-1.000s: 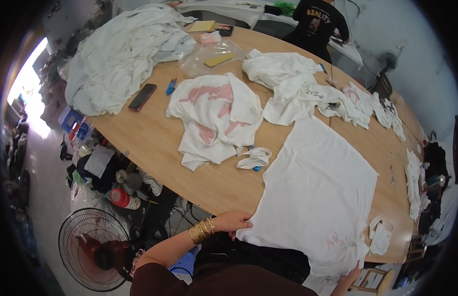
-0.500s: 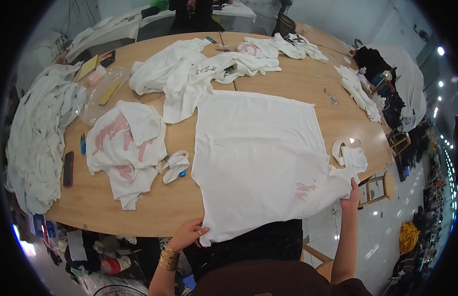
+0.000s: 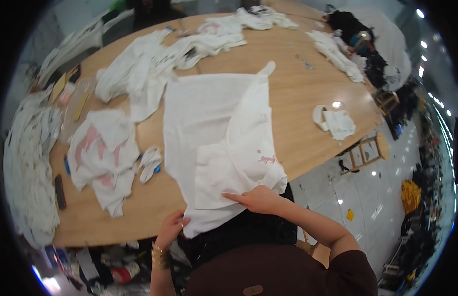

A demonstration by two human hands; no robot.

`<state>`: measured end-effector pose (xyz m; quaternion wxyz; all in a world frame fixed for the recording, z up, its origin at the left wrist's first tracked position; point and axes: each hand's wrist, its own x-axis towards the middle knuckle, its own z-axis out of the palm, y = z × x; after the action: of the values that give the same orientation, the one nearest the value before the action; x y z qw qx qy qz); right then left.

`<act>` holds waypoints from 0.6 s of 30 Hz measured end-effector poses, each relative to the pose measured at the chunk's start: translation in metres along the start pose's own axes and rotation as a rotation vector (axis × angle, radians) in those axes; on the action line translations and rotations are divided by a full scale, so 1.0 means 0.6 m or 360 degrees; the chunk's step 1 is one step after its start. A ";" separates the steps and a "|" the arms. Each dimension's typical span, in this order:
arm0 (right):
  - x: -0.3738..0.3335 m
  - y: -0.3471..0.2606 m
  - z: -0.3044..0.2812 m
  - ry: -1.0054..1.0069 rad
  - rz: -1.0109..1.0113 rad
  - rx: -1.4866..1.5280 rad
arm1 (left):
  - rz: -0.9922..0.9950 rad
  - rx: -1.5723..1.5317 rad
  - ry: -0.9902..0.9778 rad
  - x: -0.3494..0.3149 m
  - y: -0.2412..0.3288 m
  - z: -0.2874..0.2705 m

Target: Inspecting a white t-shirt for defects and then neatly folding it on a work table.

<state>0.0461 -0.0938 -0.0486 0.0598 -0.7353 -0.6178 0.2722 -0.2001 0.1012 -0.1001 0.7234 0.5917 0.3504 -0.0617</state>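
Note:
A white cloth piece (image 3: pixel 202 103) lies in front of me, its right side folded over to the left. Small pink lettering shows on the folded part, near its right edge. At the near left corner, my left hand (image 3: pixel 171 229) pinches the cloth's edge between thumb and fingers; a gold bracelet circles that wrist. My right hand (image 3: pixel 261 200) rests on the folded layer near the front edge, its index finger stretched out to the left across the cloth. The other fingers of that hand are partly hidden.
On the left lie a white garment with pink print (image 3: pixel 103 153), a white strip roll (image 3: pixel 150 163), a dark phone (image 3: pixel 60 192) and a long white cloth heap (image 3: pixel 29 167). More white garments (image 3: pixel 135 64) lie farther back. A small white piece (image 3: pixel 339 123) sits right; a wooden stool (image 3: pixel 367 153) stands beyond.
My right hand has swung the cloth's right side over to the left, and now lies on it with the index finger stretched out. My left hand stays at the near left corner.

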 end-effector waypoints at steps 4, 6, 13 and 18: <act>-0.002 0.013 0.022 0.0137 -0.0035 -0.0093 | 0.0038 -0.0021 0.0077 -0.007 0.004 0.005; -0.006 0.012 0.012 0.0201 -0.0070 -0.0042 | 0.0039 -0.0032 0.0146 -0.015 0.007 0.015; -0.005 0.000 -0.002 0.0396 -0.0136 -0.0037 | 0.0632 0.0347 0.0685 0.023 0.060 0.061; -0.007 -0.015 -0.026 0.0207 -0.0131 0.0133 | 0.0381 0.0889 0.0416 0.087 0.099 0.090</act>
<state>0.0449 -0.0917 -0.0303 0.1415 -0.7222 -0.6306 0.2467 -0.1077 0.0868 -0.0792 0.4842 0.8071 0.3377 0.0064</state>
